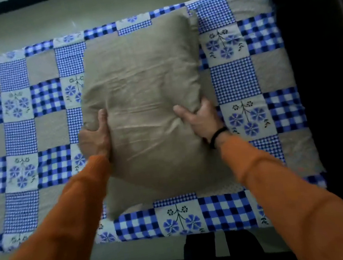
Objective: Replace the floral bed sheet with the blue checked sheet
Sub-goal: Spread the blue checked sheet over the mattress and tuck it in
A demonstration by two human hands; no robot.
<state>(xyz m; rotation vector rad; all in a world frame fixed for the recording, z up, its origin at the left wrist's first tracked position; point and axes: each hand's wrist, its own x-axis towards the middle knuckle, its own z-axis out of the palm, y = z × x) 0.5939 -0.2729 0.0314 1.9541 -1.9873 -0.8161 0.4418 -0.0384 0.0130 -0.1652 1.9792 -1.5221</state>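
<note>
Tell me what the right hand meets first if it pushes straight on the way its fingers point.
The right hand is already pressed into the beige pillow; pushing on, it probably just digs deeper into it.

Both hands hold a beige pillow over the bed.

The left hand (pixel 95 137) and the right hand (pixel 199 119) grip the two sides of the pillow (pixel 147 102), above the blue checked sheet (pixel 233 80) that covers the bed. Both sleeves (pixel 282 185) are orange.

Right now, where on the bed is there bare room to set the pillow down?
Both hands, left hand and right hand, grip the pillow over the blue checked sheet. Bare sheet lies left of the pillow toward the left edge, and a narrower strip on its right by the dark wall.
</note>
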